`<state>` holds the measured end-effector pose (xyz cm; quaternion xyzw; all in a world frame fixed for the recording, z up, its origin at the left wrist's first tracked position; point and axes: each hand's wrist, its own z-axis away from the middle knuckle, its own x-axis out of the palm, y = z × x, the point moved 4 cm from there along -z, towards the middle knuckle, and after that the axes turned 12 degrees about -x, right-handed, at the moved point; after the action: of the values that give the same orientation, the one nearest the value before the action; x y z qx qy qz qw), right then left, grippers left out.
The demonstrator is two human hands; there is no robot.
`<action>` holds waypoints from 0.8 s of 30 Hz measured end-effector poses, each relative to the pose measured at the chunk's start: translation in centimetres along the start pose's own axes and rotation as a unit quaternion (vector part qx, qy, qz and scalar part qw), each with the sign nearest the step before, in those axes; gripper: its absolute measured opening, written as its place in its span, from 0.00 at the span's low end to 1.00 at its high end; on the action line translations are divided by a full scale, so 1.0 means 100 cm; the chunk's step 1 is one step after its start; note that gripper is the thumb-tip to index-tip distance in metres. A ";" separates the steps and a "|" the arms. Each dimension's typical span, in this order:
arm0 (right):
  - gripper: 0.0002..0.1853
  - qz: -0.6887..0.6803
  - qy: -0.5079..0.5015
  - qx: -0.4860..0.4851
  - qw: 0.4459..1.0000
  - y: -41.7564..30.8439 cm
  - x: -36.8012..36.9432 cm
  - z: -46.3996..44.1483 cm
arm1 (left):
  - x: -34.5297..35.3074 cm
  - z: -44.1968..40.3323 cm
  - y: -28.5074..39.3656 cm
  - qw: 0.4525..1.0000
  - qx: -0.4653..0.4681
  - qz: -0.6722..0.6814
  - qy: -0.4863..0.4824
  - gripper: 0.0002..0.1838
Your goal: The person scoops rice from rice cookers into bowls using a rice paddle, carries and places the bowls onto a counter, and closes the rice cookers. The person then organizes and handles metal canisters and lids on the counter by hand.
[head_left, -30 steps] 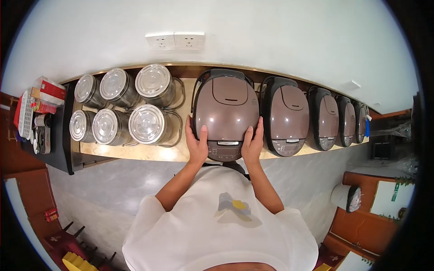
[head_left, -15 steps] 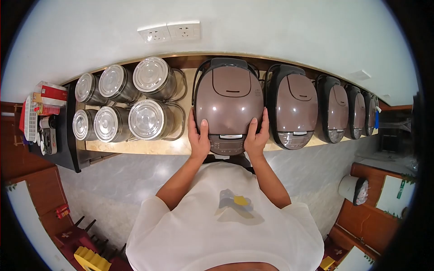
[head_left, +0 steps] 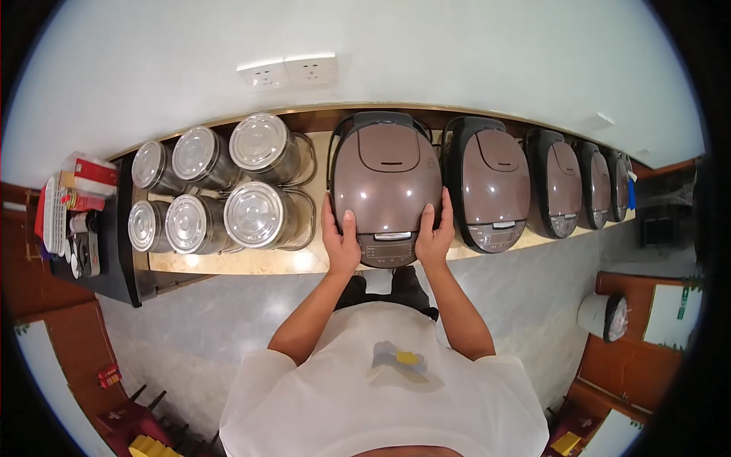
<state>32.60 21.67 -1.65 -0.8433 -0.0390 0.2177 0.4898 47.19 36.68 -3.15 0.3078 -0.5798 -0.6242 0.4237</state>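
A mauve-brown rice cooker (head_left: 388, 179) sits on the counter right in front of me, its lid down and its button panel facing my body. My left hand (head_left: 342, 242) grips the front left side, thumb on top and fingers along the flank. On the opposite side, my right hand (head_left: 436, 234) holds it the same way. Whether the base rests fully on the counter is hidden. Close by on the right stands a second rice cooker (head_left: 496, 183) of the same kind, also closed.
More closed rice cookers (head_left: 562, 183) line the counter (head_left: 297, 261) to the right. Several lidded metal canisters (head_left: 261, 215) stand in two rows at left, beside wire racks (head_left: 306, 221). Behind is a wall with sockets (head_left: 288, 71). A bin (head_left: 601, 316) stands at right.
The scene sits slightly lower in view, and more of my legs shows below the counter edge. Both hands keep their hold on the rice cooker, which stays in about the same place.
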 end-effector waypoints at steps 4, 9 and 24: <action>0.28 -0.006 0.020 -0.001 1.000 0.000 0.002 0.001 | -0.004 -0.004 -0.019 0.999 0.029 -0.032 0.022 0.33; 0.28 0.006 0.029 -0.023 0.999 -0.001 0.003 0.000 | -0.009 0.001 -0.016 0.991 0.050 -0.084 0.092 0.31; 0.31 0.015 0.017 0.014 1.000 0.029 -0.011 0.021 | -0.280 0.361 -0.295 0.756 -0.453 -0.354 0.314 0.20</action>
<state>30.30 21.56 -4.58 -0.8403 -0.0149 0.2108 0.4992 23.15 77.26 -30.17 0.4419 0.0861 -0.7878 0.4203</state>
